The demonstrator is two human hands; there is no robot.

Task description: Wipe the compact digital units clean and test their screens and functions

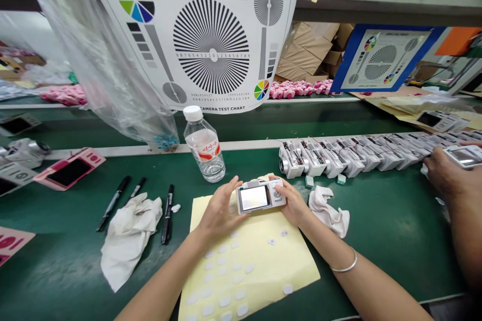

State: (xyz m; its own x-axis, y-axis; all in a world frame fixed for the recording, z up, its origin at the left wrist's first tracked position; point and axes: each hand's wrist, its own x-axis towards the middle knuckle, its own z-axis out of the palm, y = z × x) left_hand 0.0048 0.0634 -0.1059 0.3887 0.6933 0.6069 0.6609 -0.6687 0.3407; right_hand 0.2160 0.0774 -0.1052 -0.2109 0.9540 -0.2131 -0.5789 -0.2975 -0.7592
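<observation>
Between both hands I hold a white digital camera (260,196), its lit screen turned toward me. My left hand (222,205) grips the camera's left end, fingers along the edge and thumb below. At the other end, my right hand (291,203) is closed on the body, with a finger or thumb over the buttons beside the screen. Beneath the hands lies a yellow sheet (263,266) dotted with small white stickers. Beyond the camera hangs a camera test chart (211,35) with color wheels and radial line patterns.
A water bottle (205,145) stands behind my left hand. Opened white cameras (339,155) line the right side. White cloths (131,235) and black markers (168,215) lie on the green table. Pink-framed cameras (71,168) sit left. Another person's hand (448,175) holds a camera at right.
</observation>
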